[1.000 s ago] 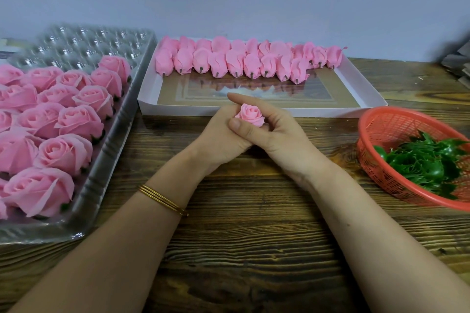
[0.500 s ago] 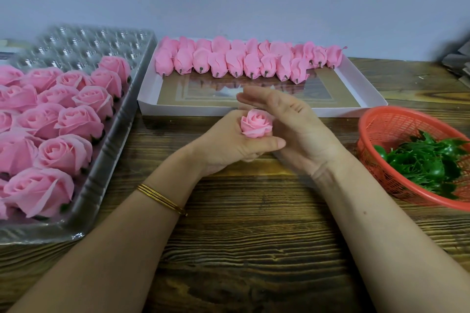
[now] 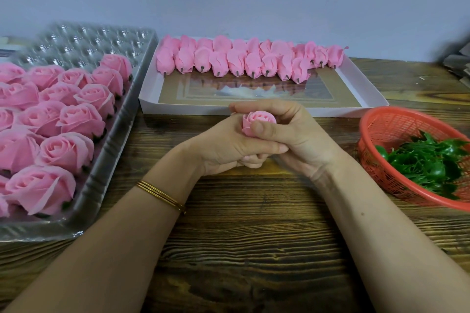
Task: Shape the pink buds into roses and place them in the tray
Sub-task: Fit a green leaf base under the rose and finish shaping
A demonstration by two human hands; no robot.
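The fingers (image 3: 256, 105) of the right hand (image 3: 302, 140) curl over a pink bud (image 3: 258, 118), thumb pressed on its front, while the left hand (image 3: 223, 150) wraps it from below, both gripping it above the tabletop (image 3: 254, 236). To the left lies the clear tray (image 3: 106, 157) of finished roses (image 3: 67, 147). Behind the hands a white box (image 3: 178, 109) holds a row of buds (image 3: 229, 62), and to the right sits a red basket (image 3: 391, 122) of green leaves (image 3: 429, 162).
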